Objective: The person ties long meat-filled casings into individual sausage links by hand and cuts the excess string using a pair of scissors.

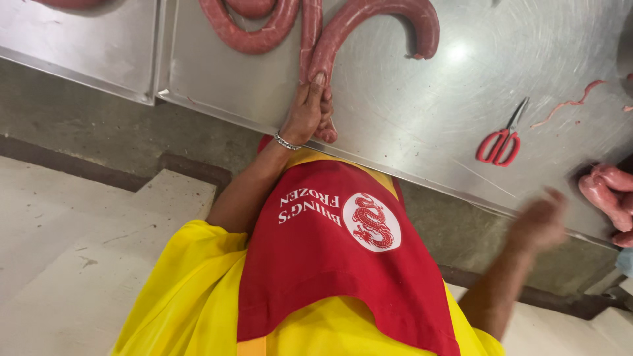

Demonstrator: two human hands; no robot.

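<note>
A long raw red sausage (369, 16) lies coiled on the steel table (409, 112). My left hand (306, 112), with a metal bracelet at the wrist, sits at the table's near edge and pinches the sausage's near end, thumb pressed on it. My right hand (541, 221) hangs blurred in the air just off the table's near edge, below the red-handled scissors (499, 142). Nothing shows in it, and its fingers are too blurred to read. My red apron (336, 257) over a yellow shirt fills the bottom of the view.
Short tied sausage links (610, 194) lie at the table's right edge. A thin strip of casing (570, 104) rests beyond the scissors. A second steel table (99, 46) adjoins on the left. Concrete steps (99, 250) lie below.
</note>
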